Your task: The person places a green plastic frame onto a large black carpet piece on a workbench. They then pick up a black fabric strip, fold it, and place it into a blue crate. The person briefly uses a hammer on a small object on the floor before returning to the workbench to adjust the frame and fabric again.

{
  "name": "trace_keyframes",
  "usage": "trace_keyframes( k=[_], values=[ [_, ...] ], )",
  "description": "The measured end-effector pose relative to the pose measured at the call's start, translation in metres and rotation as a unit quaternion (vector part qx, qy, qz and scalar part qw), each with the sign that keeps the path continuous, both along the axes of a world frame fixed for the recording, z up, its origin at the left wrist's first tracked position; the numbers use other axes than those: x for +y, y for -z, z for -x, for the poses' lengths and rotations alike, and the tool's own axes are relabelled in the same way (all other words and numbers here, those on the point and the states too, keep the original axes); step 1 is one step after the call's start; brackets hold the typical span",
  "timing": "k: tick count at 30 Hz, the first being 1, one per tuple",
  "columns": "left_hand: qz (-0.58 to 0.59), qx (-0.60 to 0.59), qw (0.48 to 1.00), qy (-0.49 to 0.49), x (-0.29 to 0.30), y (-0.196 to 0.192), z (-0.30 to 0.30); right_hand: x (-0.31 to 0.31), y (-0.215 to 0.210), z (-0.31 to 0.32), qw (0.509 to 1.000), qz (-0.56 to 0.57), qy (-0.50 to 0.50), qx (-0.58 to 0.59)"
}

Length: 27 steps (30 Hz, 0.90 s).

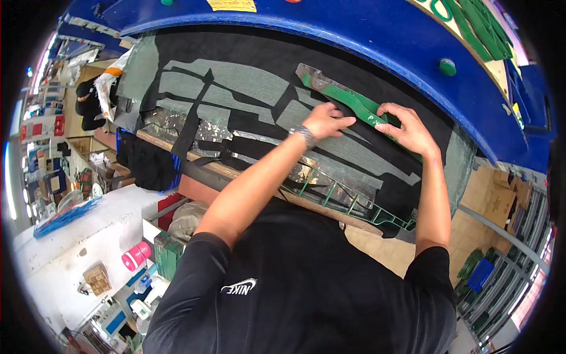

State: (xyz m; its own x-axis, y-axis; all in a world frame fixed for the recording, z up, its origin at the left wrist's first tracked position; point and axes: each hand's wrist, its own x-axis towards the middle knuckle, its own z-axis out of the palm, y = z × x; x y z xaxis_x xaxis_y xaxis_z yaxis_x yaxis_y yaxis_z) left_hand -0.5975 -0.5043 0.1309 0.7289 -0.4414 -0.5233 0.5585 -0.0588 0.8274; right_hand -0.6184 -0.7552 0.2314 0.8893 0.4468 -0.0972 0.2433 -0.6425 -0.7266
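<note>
My right hand (pixel 410 127) grips the near end of a long green cutting die (pixel 342 94), thumb and fingers on its edges. The die lies slantwise over a black sheet of material (pixel 236 44), its far end pointing up and left. My left hand (pixel 324 121) is just left of the die, above the sheet, fingers apart and holding nothing I can see. A watch (pixel 306 137) is on that wrist. Large shaped openings in the sheet show the grey-green cutting board (pixel 242 75) beneath, with narrow black strips between them.
A blue machine beam (pixel 377 35) with a green button (pixel 447 66) spans the far side. More green dies (pixel 483 26) lie at upper right. A green ladder-like frame (pixel 330 197) sits along the near edge. Black material (pixel 147 159) hangs at left; another person (pixel 88 100) works beyond.
</note>
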Motion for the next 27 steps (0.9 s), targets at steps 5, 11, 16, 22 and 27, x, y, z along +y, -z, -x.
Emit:
trace_keyframes(
  k=[5,11,16,22,27],
  values=[
    [0.043,0.032,0.996,-0.078,-0.01,0.015,0.029,0.012,-0.019,0.002,0.999,0.009,0.029,0.026],
    [0.233,0.029,0.963,-0.132,0.132,-0.065,0.109,0.029,0.007,0.002,0.985,0.069,0.128,-0.091],
    [0.182,-0.034,0.935,-0.302,0.223,-0.134,0.151,0.046,0.05,-0.01,0.967,0.192,0.126,-0.114],
    [0.139,-0.143,0.98,-0.004,0.267,-0.199,0.134,0.186,-0.065,-0.002,0.987,-0.091,0.007,-0.135],
    [0.108,-0.223,0.963,0.109,0.298,-0.191,0.112,0.324,-0.121,-0.002,0.934,-0.217,-0.281,-0.047]
  ],
)
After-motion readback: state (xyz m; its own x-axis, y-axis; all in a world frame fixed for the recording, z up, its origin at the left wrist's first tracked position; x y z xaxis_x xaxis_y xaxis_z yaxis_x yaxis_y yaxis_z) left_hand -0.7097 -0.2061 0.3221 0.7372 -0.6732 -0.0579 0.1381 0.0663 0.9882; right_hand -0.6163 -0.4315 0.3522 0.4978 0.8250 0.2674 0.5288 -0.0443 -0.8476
